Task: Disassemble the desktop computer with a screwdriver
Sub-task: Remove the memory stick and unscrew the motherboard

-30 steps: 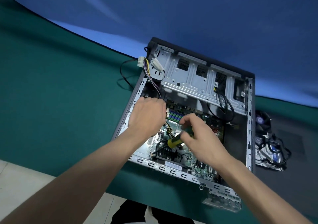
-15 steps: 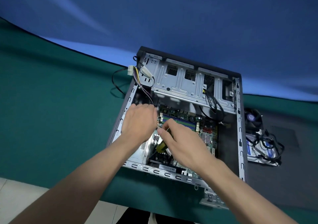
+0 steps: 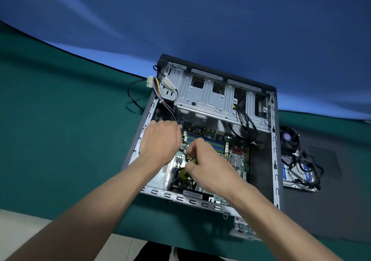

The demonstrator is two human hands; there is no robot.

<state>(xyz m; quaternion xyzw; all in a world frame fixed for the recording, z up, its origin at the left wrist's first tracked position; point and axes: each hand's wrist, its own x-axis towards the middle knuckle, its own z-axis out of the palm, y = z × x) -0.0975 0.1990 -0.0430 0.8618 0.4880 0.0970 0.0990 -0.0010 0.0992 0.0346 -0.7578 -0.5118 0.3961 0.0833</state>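
On the green felt worktop (image 3: 60, 140) the left hand (image 3: 160, 142), fingers curled out of sight so its grip is unclear, braces the open steel computer case (image 3: 274, 160) while the right hand (image 3: 208, 168) pinches the yellow-handled screwdriver (image 3: 183, 174), best kept upright, over the knobbly motherboard (image 3: 234, 152).

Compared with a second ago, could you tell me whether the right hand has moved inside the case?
Yes. The right hand, gripping the screwdriver, has shifted slightly left across the motherboard, uncovering more of the blue memory slots.
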